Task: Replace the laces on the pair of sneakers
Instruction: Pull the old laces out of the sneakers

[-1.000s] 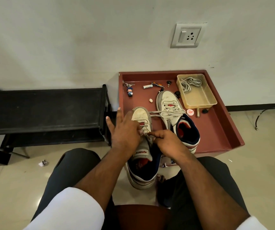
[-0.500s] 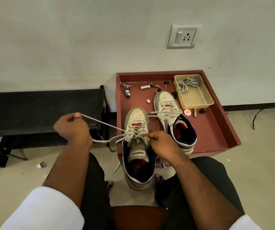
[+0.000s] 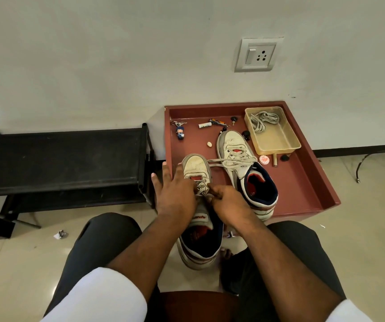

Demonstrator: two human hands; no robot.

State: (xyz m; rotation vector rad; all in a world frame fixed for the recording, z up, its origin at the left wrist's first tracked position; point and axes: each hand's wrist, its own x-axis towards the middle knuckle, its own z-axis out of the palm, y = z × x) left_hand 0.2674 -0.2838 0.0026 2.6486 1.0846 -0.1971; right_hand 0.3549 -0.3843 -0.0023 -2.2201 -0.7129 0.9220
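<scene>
Two hands work the near sneaker — our right hand pinches the limp lace, our left hand rests spread. We grip near its stiff tip.

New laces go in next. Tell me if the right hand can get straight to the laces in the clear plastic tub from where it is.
Probably yes. The right hand pinches the lace at the near sneaker and must let go first. The laces lie loose in the open tub; only the far sneaker lies between, low enough to pass over.
</scene>
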